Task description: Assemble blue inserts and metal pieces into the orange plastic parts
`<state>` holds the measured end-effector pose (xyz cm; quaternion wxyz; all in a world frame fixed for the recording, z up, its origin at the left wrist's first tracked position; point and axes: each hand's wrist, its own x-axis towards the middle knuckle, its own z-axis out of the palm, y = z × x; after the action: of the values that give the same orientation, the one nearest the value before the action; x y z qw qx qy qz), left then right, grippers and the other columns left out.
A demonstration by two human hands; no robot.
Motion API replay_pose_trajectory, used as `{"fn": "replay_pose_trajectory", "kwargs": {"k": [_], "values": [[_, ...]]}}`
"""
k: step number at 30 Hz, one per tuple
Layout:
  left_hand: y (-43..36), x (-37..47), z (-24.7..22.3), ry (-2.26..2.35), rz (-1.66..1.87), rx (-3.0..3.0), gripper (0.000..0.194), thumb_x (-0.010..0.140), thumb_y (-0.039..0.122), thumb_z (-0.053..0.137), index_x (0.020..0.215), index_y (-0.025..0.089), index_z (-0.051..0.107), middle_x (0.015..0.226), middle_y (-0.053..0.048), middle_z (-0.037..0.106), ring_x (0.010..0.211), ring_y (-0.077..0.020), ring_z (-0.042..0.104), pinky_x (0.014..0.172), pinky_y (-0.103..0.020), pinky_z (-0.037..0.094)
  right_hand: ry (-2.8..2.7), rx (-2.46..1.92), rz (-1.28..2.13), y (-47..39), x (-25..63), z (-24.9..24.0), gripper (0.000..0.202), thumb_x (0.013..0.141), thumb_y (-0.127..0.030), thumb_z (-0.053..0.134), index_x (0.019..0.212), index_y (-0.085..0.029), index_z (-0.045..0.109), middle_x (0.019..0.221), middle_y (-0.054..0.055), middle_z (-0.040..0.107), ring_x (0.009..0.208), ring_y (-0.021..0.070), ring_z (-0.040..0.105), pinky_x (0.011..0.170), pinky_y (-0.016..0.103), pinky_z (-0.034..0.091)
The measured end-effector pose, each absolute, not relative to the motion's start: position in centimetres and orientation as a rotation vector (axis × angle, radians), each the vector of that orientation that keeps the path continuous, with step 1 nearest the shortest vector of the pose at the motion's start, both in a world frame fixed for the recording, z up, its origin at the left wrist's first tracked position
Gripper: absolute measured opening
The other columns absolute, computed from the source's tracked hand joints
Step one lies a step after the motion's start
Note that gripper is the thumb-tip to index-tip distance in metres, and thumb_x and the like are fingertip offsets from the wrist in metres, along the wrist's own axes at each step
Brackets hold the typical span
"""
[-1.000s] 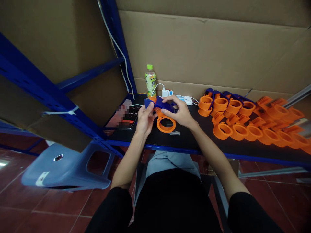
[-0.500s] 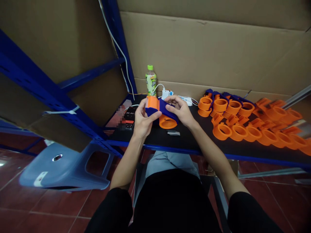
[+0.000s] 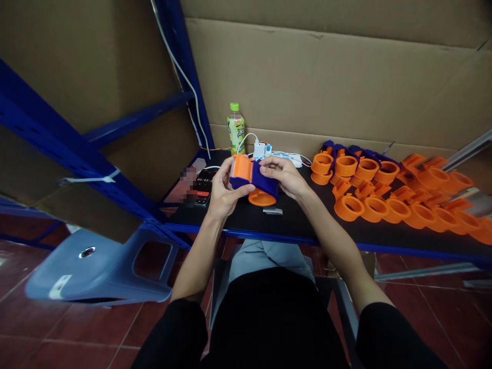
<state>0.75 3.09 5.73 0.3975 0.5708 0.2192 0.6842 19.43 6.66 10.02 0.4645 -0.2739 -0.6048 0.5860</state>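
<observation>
Above the bench's front edge I hold an orange-and-blue plastic tape dispenser point(image 3: 264, 178) between both hands. My left hand point(image 3: 223, 190) grips its left end, thumb across the front and fingers behind. My right hand point(image 3: 286, 177) has thumb and fingertips on the top right of the dispenser's blue part. The orange ring hangs at the bottom, partly covered by the blue part. Just below, a small grey metal piece point(image 3: 272, 210) lies on the black bench top point(image 3: 246, 221).
To the right stand rows of orange ring parts point(image 3: 397, 211) and several orange-and-blue dispensers point(image 3: 346, 164). A green-capped bottle point(image 3: 236, 130), a white charger point(image 3: 260, 150) with cables, and a phone point(image 3: 203, 185) showing a timer sit behind and left. A blue stool point(image 3: 96, 266) stands lower left.
The dispenser has tilted slightly in my hands, so the blue part covers more of the orange ring. My right fingers have shifted a little on it. The view has moved slightly.
</observation>
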Motion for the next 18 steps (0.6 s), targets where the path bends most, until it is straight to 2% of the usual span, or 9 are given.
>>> {"fn": "replay_pose_trajectory", "kwargs": {"k": [5,8,10,12,13,15,18], "values": [[2.8,1.0,6.0,0.549,1.703,1.472,0.081,0.056,0.051,0.101,0.127,0.027,0.071,0.133,-0.012,0.071,0.133,-0.0369,0.065,0.118,-0.053,0.048,-1.538,-0.683,1.412,6.8,19.6,9.9,0.049,0.062,-0.057,0.096,0.082,-0.020,0.071,0.093,0.000,0.072,0.089,0.0140,0.065,0.088,0.028,0.053],[2.8,1.7,5.9,0.591,1.807,1.370,0.078,0.055,0.048,0.103,0.124,0.026,0.072,0.129,-0.010,0.071,0.128,-0.0334,0.068,0.116,-0.048,0.051,-1.657,-0.700,1.160,6.4,19.7,10.0,0.047,0.075,-0.066,0.085,0.086,-0.022,0.073,0.103,0.003,0.075,0.100,0.0191,0.067,0.098,0.035,0.053],[2.7,2.3,6.0,0.619,1.887,1.245,0.070,0.057,0.044,0.103,0.118,0.024,0.074,0.122,-0.008,0.073,0.120,-0.0281,0.071,0.112,-0.042,0.054,-1.783,-0.742,0.845,5.4,20.0,10.4,0.046,0.090,-0.068,0.070,0.100,-0.023,0.077,0.112,0.006,0.074,0.112,0.0223,0.066,0.107,0.041,0.051],[2.6,2.7,6.3,0.623,1.937,1.085,0.056,0.063,0.042,0.101,0.108,0.023,0.074,0.111,-0.005,0.074,0.110,-0.0224,0.073,0.106,-0.036,0.057,-1.943,-0.773,0.499,3.6,20.4,10.7,0.050,0.100,-0.065,0.058,0.125,-0.025,0.074,0.128,0.009,0.071,0.126,0.0246,0.061,0.115,0.046,0.046],[2.5,2.9,6.5,0.618,1.949,1.000,0.049,0.066,0.042,0.099,0.103,0.022,0.074,0.106,-0.003,0.075,0.105,-0.0202,0.074,0.103,-0.034,0.058,-2.033,-0.779,0.349,2.6,20.7,10.8,0.054,0.101,-0.063,0.057,0.138,-0.026,0.068,0.137,0.010,0.067,0.133,0.0260,0.057,0.119,0.048,0.044],[2.2,3.1,6.9,0.612,1.931,0.876,0.043,0.070,0.044,0.097,0.097,0.021,0.073,0.100,-0.002,0.076,0.099,-0.0185,0.075,0.099,-0.034,0.060,-2.222,-0.798,0.122,0.6,21.1,10.6,0.070,0.097,-0.058,0.067,0.157,-0.024,0.052,0.154,0.013,0.056,0.144,0.0305,0.050,0.123,0.053,0.040],[1.8,3.5,7.0,0.613,1.819,0.841,0.040,0.073,0.046,0.094,0.097,0.021,0.072,0.103,-0.003,0.078,0.104,-0.0208,0.075,0.101,-0.037,0.060,-2.355,-0.850,-0.080,-1.3,22.1,9.8,0.085,0.094,-0.041,0.075,0.167,-0.025,0.037,0.164,0.014,0.045,0.150,0.0354,0.045,0.125,0.056,0.039]]}}
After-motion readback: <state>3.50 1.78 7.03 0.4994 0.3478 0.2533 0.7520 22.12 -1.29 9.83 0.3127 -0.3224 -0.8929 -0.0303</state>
